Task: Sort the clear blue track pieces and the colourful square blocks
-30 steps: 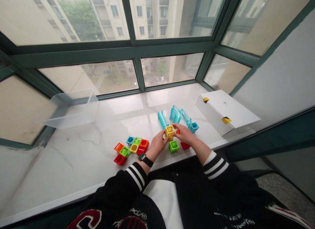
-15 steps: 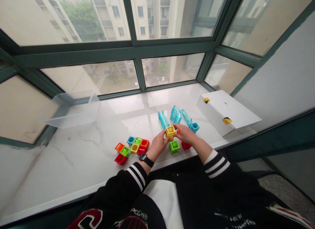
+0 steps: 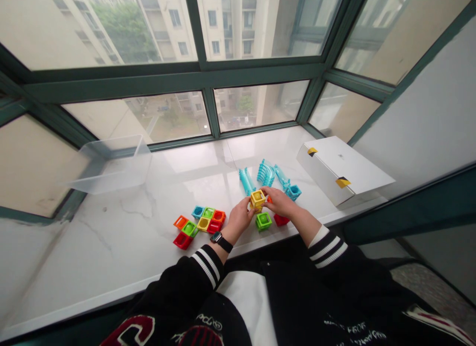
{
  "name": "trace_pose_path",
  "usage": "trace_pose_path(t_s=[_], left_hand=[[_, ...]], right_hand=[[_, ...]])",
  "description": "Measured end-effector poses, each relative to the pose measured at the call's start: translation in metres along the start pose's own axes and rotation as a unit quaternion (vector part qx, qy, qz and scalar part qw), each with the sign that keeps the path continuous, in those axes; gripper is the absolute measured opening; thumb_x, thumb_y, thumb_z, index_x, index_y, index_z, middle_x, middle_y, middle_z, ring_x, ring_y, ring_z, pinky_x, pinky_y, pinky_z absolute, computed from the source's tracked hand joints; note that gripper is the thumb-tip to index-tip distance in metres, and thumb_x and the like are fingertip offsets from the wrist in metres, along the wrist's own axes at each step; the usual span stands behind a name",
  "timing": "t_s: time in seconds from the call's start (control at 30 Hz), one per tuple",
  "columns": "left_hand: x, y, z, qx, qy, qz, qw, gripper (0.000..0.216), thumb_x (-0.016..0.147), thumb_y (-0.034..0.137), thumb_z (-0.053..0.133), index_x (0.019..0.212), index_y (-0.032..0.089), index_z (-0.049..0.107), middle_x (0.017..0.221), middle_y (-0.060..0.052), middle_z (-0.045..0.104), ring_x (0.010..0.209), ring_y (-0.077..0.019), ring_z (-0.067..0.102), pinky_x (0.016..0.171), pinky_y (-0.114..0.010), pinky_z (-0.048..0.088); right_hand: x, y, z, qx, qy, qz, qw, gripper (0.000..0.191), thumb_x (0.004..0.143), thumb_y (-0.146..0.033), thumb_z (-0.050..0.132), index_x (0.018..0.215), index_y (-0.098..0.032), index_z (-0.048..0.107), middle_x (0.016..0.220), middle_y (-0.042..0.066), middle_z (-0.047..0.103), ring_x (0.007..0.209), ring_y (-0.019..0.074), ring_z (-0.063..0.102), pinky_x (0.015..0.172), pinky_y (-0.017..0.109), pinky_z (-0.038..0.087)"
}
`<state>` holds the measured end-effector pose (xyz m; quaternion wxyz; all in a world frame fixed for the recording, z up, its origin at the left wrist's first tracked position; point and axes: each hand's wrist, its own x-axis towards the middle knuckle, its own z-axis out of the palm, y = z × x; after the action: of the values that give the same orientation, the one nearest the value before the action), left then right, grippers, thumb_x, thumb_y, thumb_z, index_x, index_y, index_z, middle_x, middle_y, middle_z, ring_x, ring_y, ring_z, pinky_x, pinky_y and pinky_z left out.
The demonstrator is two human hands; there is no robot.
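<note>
One yellow block (image 3: 258,199) is clamped from both sides by left hand (image 3: 240,218) and right hand (image 3: 278,202); green block (image 3: 263,221) and red block (image 3: 280,220) are set nearby on sill (image 3: 130,242).

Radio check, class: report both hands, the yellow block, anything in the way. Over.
Left hand, right hand: both on yellow block. Yellow block between fingertips. Possibly in the way: green block, close on near side.
</note>
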<state>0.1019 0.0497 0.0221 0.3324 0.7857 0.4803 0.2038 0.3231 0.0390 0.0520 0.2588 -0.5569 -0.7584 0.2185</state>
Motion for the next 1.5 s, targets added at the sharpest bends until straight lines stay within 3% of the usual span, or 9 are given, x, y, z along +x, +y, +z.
trace_pose_path(t_s=[0.37,0.9,1.07,1.17,1.3,1.5], left_hand=[[-0.001,0.001,-0.001,0.006,-0.001,0.004,1.000,0.042,0.096,0.032,0.069,0.137,0.025,0.059,0.123,-0.009,0.074,0.098,-0.0244,0.073,0.090,-0.036,0.053],[0.001,0.001,0.000,0.009,-0.007,-0.008,1.000,0.044,0.097,0.031,0.069,0.139,0.024,0.059,0.119,-0.009,0.076,0.092,-0.0227,0.073,0.086,-0.034,0.053],[-0.001,-0.006,-0.004,0.001,-0.004,0.009,1.000,0.050,0.092,0.027,0.074,0.140,0.024,0.059,0.132,-0.010,0.073,0.089,-0.0206,0.073,0.090,-0.036,0.055],[-0.011,-0.013,-0.023,-0.015,0.019,0.015,1.000,0.056,0.091,0.029,0.075,0.143,0.024,0.057,0.135,-0.009,0.072,0.081,-0.0179,0.071,0.088,-0.036,0.057],[-0.038,-0.031,-0.073,-0.041,0.070,0.029,0.996,0.041,0.097,0.038,0.065,0.135,0.024,0.061,0.124,-0.006,0.077,0.076,-0.0156,0.068,0.083,-0.034,0.058],[-0.102,-0.082,-0.144,-0.024,0.199,-0.064,0.978,0.039,0.099,0.049,0.056,0.126,0.024,0.067,0.114,-0.005,0.079,0.073,-0.0162,0.066,0.071,-0.030,0.057]], right_hand=[[-0.005,0.004,0.002,-0.019,0.002,-0.018,1.000,0.052,0.088,-0.023,0.078,0.135,-0.022,0.058,0.119,0.011,0.072,0.110,0.0274,0.068,0.100,0.044,0.052],[-0.001,0.002,-0.001,-0.005,-0.024,0.004,1.000,0.055,0.085,-0.015,0.079,0.134,-0.023,0.055,0.122,0.009,0.072,0.108,0.0243,0.070,0.098,0.040,0.053],[-0.001,0.003,-0.001,-0.001,-0.024,0.006,1.000,0.056,0.084,-0.016,0.080,0.135,-0.024,0.055,0.123,0.008,0.073,0.108,0.0236,0.070,0.099,0.039,0.053],[-0.002,0.004,0.000,0.002,-0.027,0.012,1.000,0.056,0.085,-0.016,0.079,0.135,-0.024,0.055,0.123,0.008,0.072,0.111,0.0235,0.070,0.100,0.039,0.053],[-0.003,0.006,0.001,0.005,-0.024,0.015,1.000,0.055,0.087,-0.017,0.078,0.136,-0.025,0.054,0.125,0.008,0.072,0.115,0.0241,0.069,0.102,0.039,0.052],[-0.003,0.007,0.003,0.004,-0.027,0.020,0.999,0.054,0.088,-0.018,0.075,0.137,-0.024,0.053,0.126,0.009,0.071,0.116,0.0245,0.069,0.102,0.040,0.052]])
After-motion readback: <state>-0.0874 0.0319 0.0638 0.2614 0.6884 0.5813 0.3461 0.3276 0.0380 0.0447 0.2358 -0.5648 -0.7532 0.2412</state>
